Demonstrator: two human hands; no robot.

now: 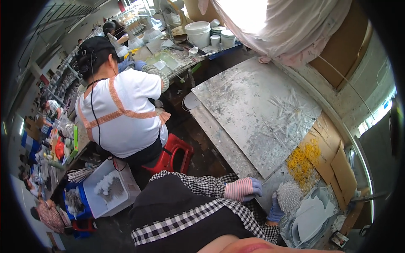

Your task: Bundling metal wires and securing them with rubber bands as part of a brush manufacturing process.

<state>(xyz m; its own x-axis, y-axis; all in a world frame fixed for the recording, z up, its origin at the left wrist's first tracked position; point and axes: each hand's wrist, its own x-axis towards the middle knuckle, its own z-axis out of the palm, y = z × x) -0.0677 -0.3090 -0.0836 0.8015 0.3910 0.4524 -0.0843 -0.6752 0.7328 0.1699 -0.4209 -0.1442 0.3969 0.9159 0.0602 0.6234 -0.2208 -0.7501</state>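
My left hand [244,189], in a pink-striped glove with blue-coated fingers, is at the near edge of the worktable [253,122]. Its fingers are curled and closed; whatever may be in them is hidden. To its right, my right hand [276,209] wears a similar blue-coated glove and grips a white, rounded piece [290,196] covered in small bumps. The thumb side of that hand lies along the piece's left edge. Yellow rubber bands [303,162] lie heaped just beyond the piece. Thin clear strips [295,116] are scattered farther up the table.
Grey-white plastic sheets [312,215] lie close to my right hand, near cardboard [337,168]. At left a co-worker [122,101] sits on a red stool [179,152]. Behind them is a white bin [130,185]. White buckets [197,33] stand on the far bench.
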